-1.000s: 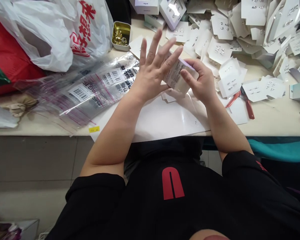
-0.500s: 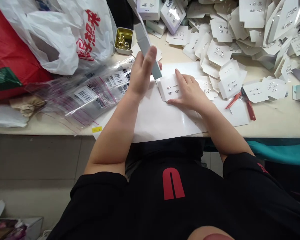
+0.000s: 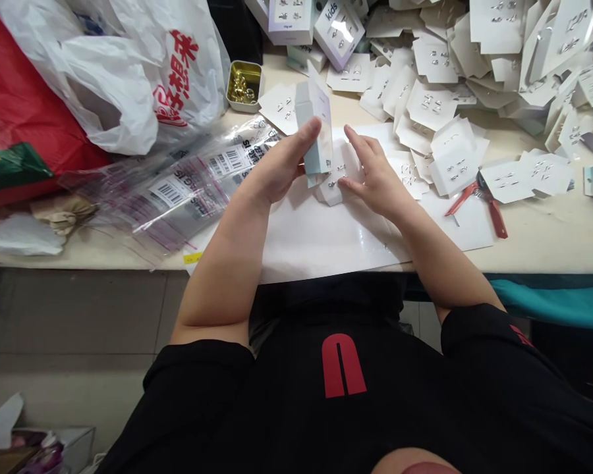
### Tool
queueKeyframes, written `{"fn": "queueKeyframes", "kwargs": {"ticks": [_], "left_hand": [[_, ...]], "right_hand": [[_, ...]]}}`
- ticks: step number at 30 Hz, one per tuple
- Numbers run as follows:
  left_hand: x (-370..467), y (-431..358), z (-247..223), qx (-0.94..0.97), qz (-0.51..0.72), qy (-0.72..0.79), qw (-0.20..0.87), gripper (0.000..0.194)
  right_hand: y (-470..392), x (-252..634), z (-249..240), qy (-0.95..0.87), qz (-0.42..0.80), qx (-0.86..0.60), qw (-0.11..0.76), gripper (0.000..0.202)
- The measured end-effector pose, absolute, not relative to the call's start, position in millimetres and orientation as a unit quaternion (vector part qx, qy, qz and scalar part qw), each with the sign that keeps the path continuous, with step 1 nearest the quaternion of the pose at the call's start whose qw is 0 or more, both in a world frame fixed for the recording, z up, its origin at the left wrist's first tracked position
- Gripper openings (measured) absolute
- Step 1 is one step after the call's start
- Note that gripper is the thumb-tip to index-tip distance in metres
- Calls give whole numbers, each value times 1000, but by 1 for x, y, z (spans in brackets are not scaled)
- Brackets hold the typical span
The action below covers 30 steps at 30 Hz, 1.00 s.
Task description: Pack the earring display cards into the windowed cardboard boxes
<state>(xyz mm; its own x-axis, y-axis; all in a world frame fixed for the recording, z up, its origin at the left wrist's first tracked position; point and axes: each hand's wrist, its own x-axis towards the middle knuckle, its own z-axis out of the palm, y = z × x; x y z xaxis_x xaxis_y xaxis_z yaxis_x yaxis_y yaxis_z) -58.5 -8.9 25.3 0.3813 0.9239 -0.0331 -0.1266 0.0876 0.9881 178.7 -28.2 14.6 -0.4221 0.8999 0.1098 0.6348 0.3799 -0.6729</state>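
My left hand [image 3: 284,158] is closed around a small pale carton [image 3: 317,128] with lavender and teal printing, its top flap standing up. The thumb lies along the carton's face, while the other fingers are mostly hidden behind it. Just right of the carton, a white ring card [image 3: 332,192] with several small silver-coloured rings rests on the white sheet, partly covered by the carton's lower end. My right hand [image 3: 378,174] is spread at the card's right side, thumb touching its face near a ring and index finger stretched forward.
Clear plastic bags [image 3: 178,191] lie left, before a white carrier bag [image 3: 123,72]. A small tin [image 3: 245,85] of gold-coloured rings stands behind. Many ring cards [image 3: 429,99] are heaped at the back right, beside printed boxes [image 3: 339,33]. Red-handled pliers [image 3: 497,217] lie right.
The carton has turned so its printed face shows, and its lower end has come over the ring card. My right thumb has moved from the card's near edge onto its face.
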Motion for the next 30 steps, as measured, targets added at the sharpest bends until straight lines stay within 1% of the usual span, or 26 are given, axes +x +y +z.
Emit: {"fn": "queueKeyframes", "kwargs": {"ticks": [3, 7, 12, 15, 17, 20, 22, 26, 30], "left_hand": [[-59, -2, 23, 530, 455, 345, 627, 70], [-57, 0, 21, 521, 485, 300, 635, 72], [-54, -4, 21, 560, 467, 299, 616, 80], [-53, -2, 21, 568, 462, 322, 600, 85], [-52, 0, 21, 566, 472, 330, 590, 86], [-50, 2, 21, 552, 488, 306, 603, 79], [-50, 1, 23, 542, 493, 302, 610, 77], [-51, -6, 29, 543, 486, 362, 582, 84], [-50, -4, 27, 551, 490, 362, 571, 83]], "right_hand": [[-26, 178, 14, -796, 279, -475, 251, 94], [-22, 175, 10, -786, 260, -492, 271, 97], [-24, 174, 11, -775, 251, -497, 300, 91], [-25, 175, 13, -771, 253, -489, 319, 95], [-24, 176, 13, -766, 259, -488, 329, 98], [-23, 176, 12, -755, 270, -494, 337, 99], [-22, 177, 11, -747, 278, -495, 346, 94], [-21, 179, 12, -734, 295, -485, 374, 84], [-25, 178, 19, -734, 303, -482, 371, 70]]}}
